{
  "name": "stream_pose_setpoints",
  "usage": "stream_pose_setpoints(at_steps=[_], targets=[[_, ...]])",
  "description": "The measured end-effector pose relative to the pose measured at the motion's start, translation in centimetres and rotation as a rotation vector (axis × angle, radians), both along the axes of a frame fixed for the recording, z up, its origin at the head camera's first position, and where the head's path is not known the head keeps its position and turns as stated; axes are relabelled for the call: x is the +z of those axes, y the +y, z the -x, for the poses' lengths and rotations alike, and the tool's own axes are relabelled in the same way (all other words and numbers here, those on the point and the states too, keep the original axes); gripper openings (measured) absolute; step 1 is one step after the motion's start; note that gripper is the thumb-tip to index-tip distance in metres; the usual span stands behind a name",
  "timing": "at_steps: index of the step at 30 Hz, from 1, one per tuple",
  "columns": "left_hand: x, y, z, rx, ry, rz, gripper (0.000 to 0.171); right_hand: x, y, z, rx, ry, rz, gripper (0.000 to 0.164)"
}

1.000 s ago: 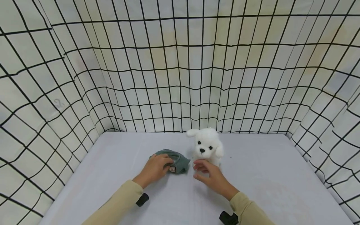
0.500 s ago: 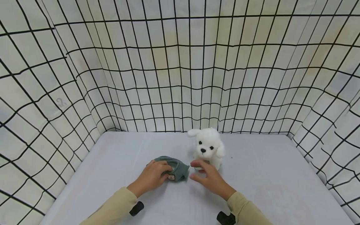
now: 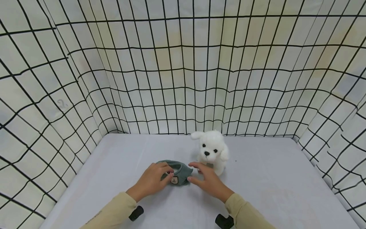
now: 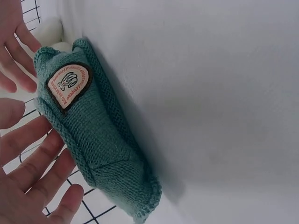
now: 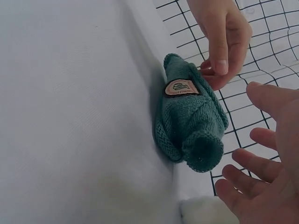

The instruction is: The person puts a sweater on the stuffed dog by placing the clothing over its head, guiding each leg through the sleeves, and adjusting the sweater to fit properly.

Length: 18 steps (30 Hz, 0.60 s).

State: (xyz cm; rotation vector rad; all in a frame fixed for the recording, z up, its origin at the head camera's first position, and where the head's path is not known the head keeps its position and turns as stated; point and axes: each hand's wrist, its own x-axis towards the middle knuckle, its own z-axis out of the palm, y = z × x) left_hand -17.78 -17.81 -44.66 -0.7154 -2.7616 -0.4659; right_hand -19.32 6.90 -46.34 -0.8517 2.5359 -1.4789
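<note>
One left hand (image 3: 151,179), left of the white plush dog (image 3: 213,143) and nearer the wearer: thumb apart from the fingers, which extend loosely behind the rim of the green knitted garment (image 3: 183,175); firmness of contact cannot be judged. Versus 1.0 s ago, hand and garment have both shifted toward the wearer. Garment now lies on the table (image 3: 263,181), in front of the dog and to its left. Right hand (image 3: 210,183): previously before the dog's chest, now moved left to the garment's near end, in front of the dog; thumb and fingers spread, a gap to the knit visible in the right wrist view. Dog upright, spot unchanged.

Garment appearance: teal-green, crumpled into an elongated form, edges rolled, tubular opening at the end nearest the dog. Patch (image 4: 70,86) pale pink, dark-bordered, rounded at one end, bearing a dark line drawing and reddish lettering.
</note>
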Motion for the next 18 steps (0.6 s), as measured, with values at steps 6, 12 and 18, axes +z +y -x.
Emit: stream_pose_setpoints(at_steps=[6, 12, 18], targets=[[0.2, -0.4, 0.5, 0.045, 0.017, -0.053, 0.010, 0.2, -1.2, 0.0, -0.021, 0.033, -0.048, 0.051], [-0.2, -1.2, 1.3, 0.098, 0.017, -0.101, 0.018, 0.2, -2.1, 0.3, -0.063, 0.022, -0.097, 0.053], [-0.5, -1.8, 1.7, 0.169, -0.060, -0.140, 0.026, 0.6, -3.0, 0.5, -0.062, -0.026, -0.105, 0.056]])
